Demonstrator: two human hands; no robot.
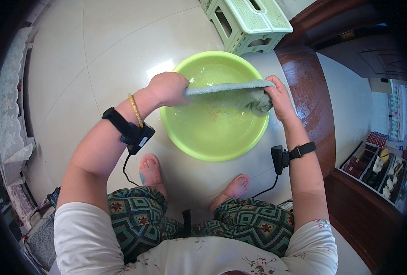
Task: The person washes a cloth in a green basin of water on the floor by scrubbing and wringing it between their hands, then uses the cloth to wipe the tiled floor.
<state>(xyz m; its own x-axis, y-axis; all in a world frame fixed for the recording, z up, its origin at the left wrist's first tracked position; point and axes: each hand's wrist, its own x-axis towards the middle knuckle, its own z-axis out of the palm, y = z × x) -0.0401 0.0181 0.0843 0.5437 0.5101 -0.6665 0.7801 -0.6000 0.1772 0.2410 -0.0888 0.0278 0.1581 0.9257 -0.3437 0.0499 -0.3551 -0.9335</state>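
Observation:
A grey-green cloth (pixel 231 88) is stretched between my two hands, above a light green plastic basin (pixel 213 157). My left hand (pixel 171 88) grips one end over the basin's left rim. On the other side, my right hand (pixel 279 98) pinches the opposite end just beyond the right rim. A bunched, wet-looking part of the cloth hangs below the right hand, inside the basin. Water (pixel 217 127) stands in the basin, with some bubbles and light reflections on it. The fingers of my left hand are partly hidden behind its back.
A pale green folding stool (pixel 255 27) stands just beyond the basin on tiled floor (pixel 62 79). My slippered feet (pixel 151 171) are close to its near side. A wooden door sill (pixel 304 89) runs along the right, with a shoe rack (pixel 375 172) past it. Lace-covered furniture (pixel 13 89) lines the left.

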